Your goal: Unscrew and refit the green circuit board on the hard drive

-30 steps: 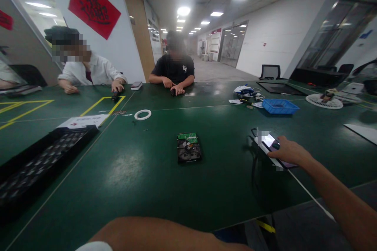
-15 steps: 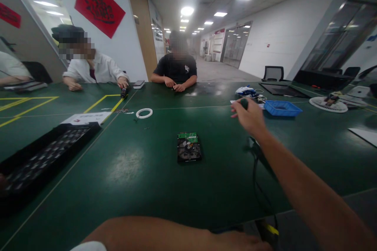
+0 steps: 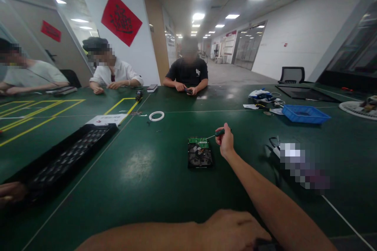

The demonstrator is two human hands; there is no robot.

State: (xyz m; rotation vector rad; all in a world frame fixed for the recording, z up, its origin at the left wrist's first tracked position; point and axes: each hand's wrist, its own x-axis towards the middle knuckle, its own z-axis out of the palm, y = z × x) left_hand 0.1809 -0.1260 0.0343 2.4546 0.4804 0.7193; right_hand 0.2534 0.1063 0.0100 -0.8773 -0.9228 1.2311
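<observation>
An opened hard drive (image 3: 199, 153) with a green circuit board at its far end lies on the green table (image 3: 147, 188) in front of me. My right hand (image 3: 226, 143) is closed round a small green-handled screwdriver (image 3: 219, 133), just right of the drive. The thin shaft points left, its tip over the drive's far right corner. My left forearm lies across the bottom of the view. My left hand (image 3: 234, 228) rests at the near table edge with its back showing and its fingers hidden.
A long black tray (image 3: 64, 157) lies at the left, with another person's hand (image 3: 10, 194) by its near end. A white tape ring (image 3: 156, 116), a blue basket (image 3: 304, 113) and a blurred device (image 3: 297, 162) also lie here. Three people sit across the table.
My right hand left the device at the right, rose holding the green-handled screwdriver, then came down beside the hard drive. My view has shifted to the left.
</observation>
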